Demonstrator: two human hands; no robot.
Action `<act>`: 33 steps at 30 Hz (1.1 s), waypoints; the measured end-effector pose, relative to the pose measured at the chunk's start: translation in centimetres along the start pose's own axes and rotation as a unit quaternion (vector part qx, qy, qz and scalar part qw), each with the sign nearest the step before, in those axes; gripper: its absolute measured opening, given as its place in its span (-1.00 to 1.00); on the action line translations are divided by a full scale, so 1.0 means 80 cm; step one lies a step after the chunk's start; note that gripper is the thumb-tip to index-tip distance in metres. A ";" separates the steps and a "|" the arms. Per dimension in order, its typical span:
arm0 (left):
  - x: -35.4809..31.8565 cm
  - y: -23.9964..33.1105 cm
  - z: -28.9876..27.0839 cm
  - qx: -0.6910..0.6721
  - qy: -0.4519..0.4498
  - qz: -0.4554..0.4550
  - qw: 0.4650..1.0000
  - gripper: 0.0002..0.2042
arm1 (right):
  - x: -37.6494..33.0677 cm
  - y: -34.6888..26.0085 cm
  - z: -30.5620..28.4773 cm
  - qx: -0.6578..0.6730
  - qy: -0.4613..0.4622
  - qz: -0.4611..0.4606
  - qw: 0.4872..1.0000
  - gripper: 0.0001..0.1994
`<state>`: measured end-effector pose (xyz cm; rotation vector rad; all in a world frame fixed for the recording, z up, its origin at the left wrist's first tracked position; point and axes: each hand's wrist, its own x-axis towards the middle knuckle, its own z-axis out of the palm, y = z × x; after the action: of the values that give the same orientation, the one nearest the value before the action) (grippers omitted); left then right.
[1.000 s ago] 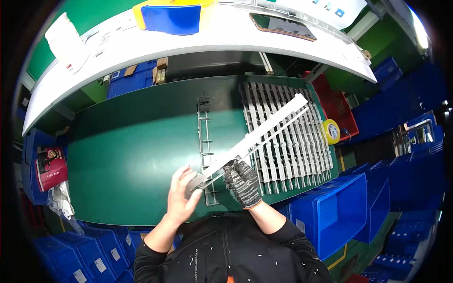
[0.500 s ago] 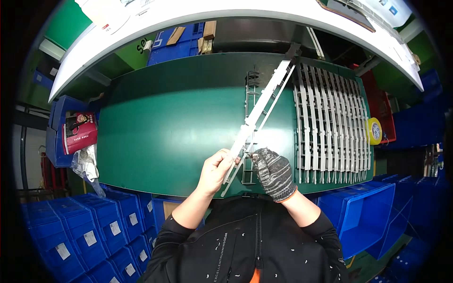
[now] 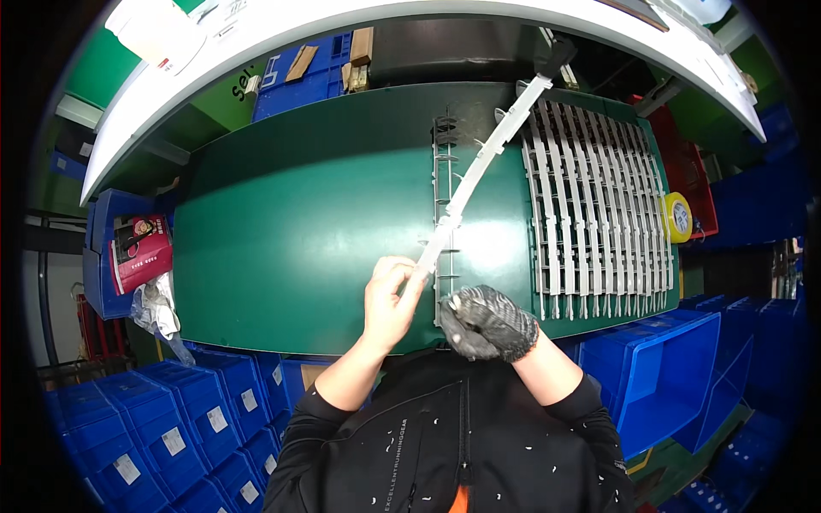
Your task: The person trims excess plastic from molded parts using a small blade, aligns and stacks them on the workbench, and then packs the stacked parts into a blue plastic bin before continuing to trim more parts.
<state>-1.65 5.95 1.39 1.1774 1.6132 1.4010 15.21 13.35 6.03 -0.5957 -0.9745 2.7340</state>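
Head view: our gloved right hand [image 3: 489, 325] had its fingers partly curled; we could not tell whether it held anything. Between nine and ten o'clock from it, our bare left hand [image 3: 392, 301] gripped the near end of a pale strip [image 3: 481, 164], which slanted toward one o'clock over the green surface [image 3: 282, 231] and a slim frame [image 3: 437, 175]. At that frame's three o'clock, more frames [image 3: 566, 222] lay side by side.

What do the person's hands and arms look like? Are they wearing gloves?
Only the right hand wears one: a grey-and-black streaked knit glove with a thin orange edge at the wrist. The left hand is bare. Black fabric sleeves cover the arms but stop short of the wrists.
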 end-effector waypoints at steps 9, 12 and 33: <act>-0.012 -0.011 -0.012 -0.350 -0.069 -0.217 0.909 -0.79 | 0.023 0.006 -0.018 -0.117 0.359 -0.160 0.912 -0.80; -0.013 -0.009 -0.012 -0.425 -0.143 -0.258 0.856 -0.74 | 0.026 -0.001 -0.014 -0.080 0.297 -0.178 0.935 -0.84; -0.005 0.022 -0.013 -0.305 0.045 -0.246 0.919 -0.57 | 0.038 0.013 -0.008 -0.648 0.194 -0.199 0.709 -0.80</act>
<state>-2.10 5.20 3.31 0.3177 1.2572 1.4646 12.69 13.81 4.00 -0.8838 -2.4034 1.0810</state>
